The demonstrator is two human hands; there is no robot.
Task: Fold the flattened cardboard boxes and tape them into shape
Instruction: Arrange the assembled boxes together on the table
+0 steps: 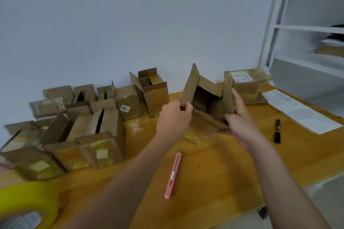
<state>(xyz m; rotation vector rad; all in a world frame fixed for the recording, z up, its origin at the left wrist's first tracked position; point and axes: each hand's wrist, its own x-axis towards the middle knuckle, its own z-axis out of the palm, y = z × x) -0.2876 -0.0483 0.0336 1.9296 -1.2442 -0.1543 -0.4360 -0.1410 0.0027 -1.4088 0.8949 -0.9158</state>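
Both hands are up off the counter (214, 163) holding an opened-up cardboard box (206, 102) between them, open end facing the camera. The left hand (174, 117) pinches the bottom corner of the box's tall left flap, fingers curled round the edge. The right hand (240, 115) cups the right side of the box, thumb along the right flap and fingers tucked under the lower flap.

Just below the hands there's a crumpled scrap of yellowish tape (192, 137) on the counter, and nearer the body, between the forearms, a pink utility knife (173, 174). Right of the right hand lies a dark marker (277, 131), and past that some white paper sheets (299, 111). Behind the right hand is a taped box with a white label (242, 84).

Left of the left hand stands an open-topped box (151, 91), then a whole cluster of taped and half-folded boxes (83, 130). Way down by the left elbow there's a big yellow tape roll (28, 204). A white shelf unit (307, 33) stands far right.
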